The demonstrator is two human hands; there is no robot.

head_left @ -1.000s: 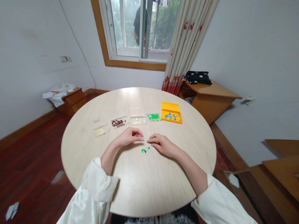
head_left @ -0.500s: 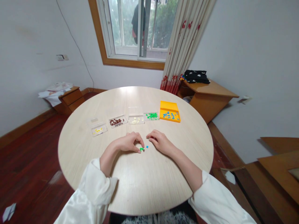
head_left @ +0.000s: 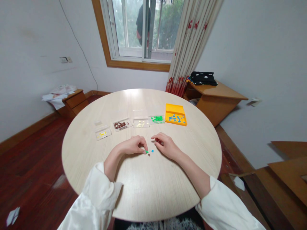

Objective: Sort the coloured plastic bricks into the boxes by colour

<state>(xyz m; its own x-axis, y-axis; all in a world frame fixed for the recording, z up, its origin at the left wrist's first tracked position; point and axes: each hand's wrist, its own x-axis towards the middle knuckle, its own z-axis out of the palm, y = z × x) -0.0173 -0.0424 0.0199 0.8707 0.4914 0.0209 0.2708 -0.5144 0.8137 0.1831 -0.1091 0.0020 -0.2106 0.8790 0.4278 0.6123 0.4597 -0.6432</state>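
My left hand [head_left: 136,145] pinches a small green building brick [head_left: 147,152] between thumb and fingertips, just above the table. Right beside that brick, a small dark brown brick [head_left: 149,155] lies on the tabletop. A small blue brick [head_left: 152,151] lies a little to the right, between my hands. My right hand [head_left: 165,143] rests near it with fingers loosely bent and apart, holding nothing that I can see.
Across the round table [head_left: 153,188] stand clear boxes of yellow [head_left: 103,136], brown [head_left: 129,120], cream [head_left: 141,126] and green bricks [head_left: 157,119]. An open orange case [head_left: 176,109] with blue pieces sits at the right end.
The green brick has been lifted and tilted in my left fingers, and the pale piece beside it no longer shows. My right hand has barely moved. The view has shifted slightly.
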